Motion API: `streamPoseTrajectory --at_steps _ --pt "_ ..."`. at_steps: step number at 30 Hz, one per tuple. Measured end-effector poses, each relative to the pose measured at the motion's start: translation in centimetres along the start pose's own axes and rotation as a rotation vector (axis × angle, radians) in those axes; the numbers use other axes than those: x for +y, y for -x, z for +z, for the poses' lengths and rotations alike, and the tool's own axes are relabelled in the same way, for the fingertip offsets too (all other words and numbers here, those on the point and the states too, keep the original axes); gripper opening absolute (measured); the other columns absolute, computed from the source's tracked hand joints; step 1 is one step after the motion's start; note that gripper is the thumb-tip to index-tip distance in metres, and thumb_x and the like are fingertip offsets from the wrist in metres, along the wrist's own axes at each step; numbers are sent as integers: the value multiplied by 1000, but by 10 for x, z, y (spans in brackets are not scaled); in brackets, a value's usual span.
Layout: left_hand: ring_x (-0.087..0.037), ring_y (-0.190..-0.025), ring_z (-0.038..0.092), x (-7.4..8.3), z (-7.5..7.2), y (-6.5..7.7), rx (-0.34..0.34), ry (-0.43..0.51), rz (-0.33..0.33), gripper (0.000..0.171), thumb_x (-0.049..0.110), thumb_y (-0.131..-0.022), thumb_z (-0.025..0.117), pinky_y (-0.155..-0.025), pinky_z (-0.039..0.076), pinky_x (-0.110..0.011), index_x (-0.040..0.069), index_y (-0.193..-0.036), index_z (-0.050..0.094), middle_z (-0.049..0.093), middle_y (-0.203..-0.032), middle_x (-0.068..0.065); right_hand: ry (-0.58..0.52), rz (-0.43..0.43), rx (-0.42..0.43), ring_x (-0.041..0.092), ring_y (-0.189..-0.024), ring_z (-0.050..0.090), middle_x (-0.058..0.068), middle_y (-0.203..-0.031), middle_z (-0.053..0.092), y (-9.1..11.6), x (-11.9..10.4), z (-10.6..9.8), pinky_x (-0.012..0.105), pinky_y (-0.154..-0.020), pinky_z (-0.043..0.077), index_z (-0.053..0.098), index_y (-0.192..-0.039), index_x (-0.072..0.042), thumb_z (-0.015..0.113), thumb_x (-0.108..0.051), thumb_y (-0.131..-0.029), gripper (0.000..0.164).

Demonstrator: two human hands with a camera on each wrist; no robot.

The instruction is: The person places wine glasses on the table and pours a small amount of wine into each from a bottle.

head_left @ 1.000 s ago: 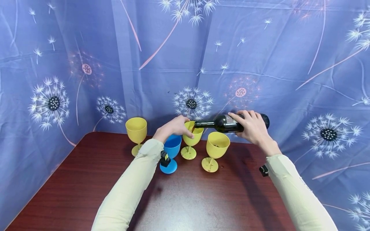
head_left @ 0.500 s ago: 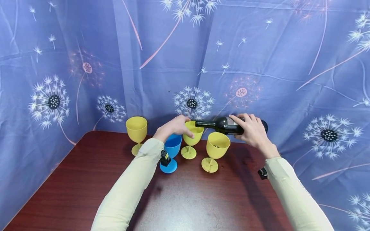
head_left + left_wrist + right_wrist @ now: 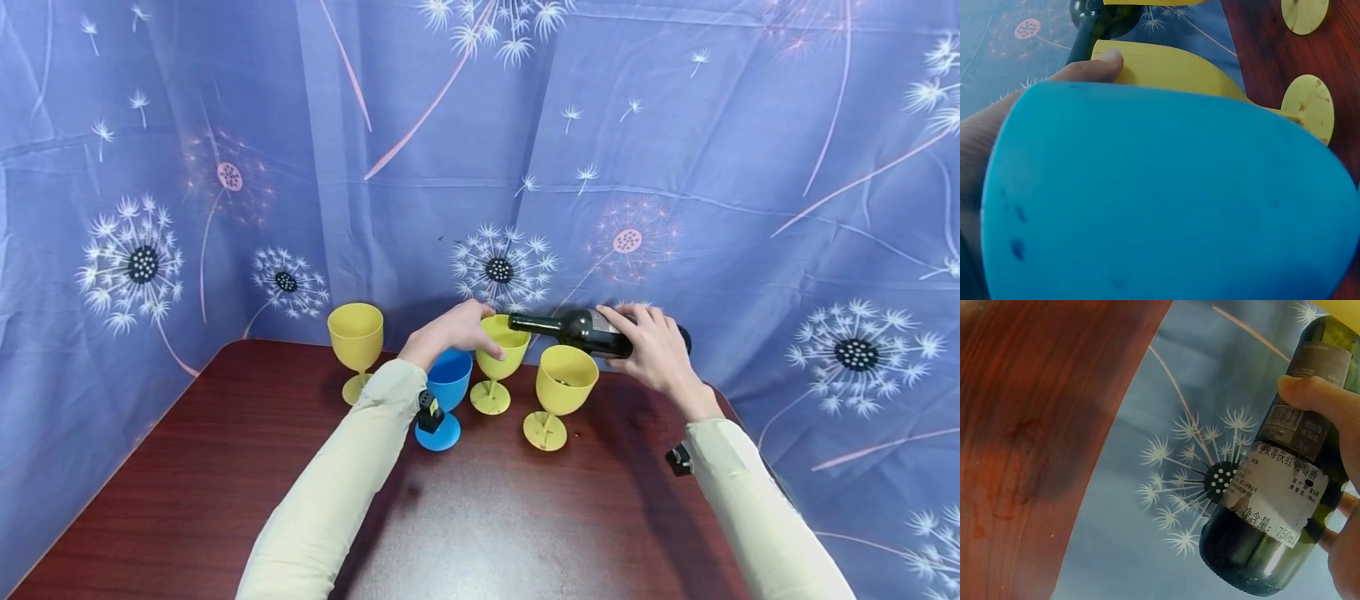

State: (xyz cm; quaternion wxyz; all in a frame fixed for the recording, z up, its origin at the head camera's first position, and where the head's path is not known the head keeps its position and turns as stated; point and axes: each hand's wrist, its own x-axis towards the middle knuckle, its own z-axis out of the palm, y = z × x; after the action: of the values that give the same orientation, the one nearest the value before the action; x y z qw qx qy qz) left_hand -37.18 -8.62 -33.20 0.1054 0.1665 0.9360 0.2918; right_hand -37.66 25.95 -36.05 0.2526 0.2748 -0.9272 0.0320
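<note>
My left hand (image 3: 454, 327) grips the bowl of a yellow goblet (image 3: 510, 357) standing near the table's back edge; its thumb (image 3: 1100, 69) presses on the bowl in the left wrist view. In my right hand (image 3: 654, 348) is a dark green wine bottle (image 3: 581, 330), lying almost level, its mouth just over that goblet's rim and its base slightly lower. The right wrist view shows my fingers and thumb around the bottle, with its white paper label (image 3: 1269, 494). No stream shows at the mouth. What lies in the gripped goblet is hidden.
A blue goblet (image 3: 448, 383) stands below my left wrist and fills much of the left wrist view. Another yellow goblet (image 3: 566, 387) stands in front of the bottle, a third yellow goblet (image 3: 356, 337) at the back left. A patterned blue cloth (image 3: 420, 208) hangs behind the brown table (image 3: 480, 517).
The dark stream seen at the bottle's mouth one second ago is gone. My right hand has lowered the bottle's base a little. The left hand stays on the goblet.
</note>
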Motion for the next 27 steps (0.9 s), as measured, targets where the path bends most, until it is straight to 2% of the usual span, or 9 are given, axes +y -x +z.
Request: streamPoseTrajectory --at_steps 6,13,21,27 --pt "-26 -126 52 1 0 0 2 16 4 85 36 -81 81 -108 46 -43 5 -149 42 47 -150 -12 10 -1 26 43 -115 49 14 -132 53 3 2 2 63 -91 41 48 -146 -27 92 -28 -63 94" --pt "-28 -131 49 2 1 2 -3 14 -2 84 35 -82 81 -109 45 -44 5 -150 41 43 -153 -12 9 -4 38 43 -112 49 15 -133 52 8 1 5 62 -89 41 48 -147 -28 92 -29 -64 94" --pt "-27 -126 51 3 -1 4 -2 5 -5 84 35 -82 81 -108 46 -44 5 -150 42 46 -151 -12 5 -3 73 40 -109 48 15 -132 53 10 4 7 62 -88 42 49 -146 -28 91 -28 -63 93" --pt "-27 -122 53 3 -1 3 -1 1 -5 84 35 -81 81 -107 47 -44 5 -149 42 49 -147 -12 2 -1 103 44 -110 50 16 -130 54 16 8 11 62 -86 42 51 -144 -26 90 -26 -62 90"
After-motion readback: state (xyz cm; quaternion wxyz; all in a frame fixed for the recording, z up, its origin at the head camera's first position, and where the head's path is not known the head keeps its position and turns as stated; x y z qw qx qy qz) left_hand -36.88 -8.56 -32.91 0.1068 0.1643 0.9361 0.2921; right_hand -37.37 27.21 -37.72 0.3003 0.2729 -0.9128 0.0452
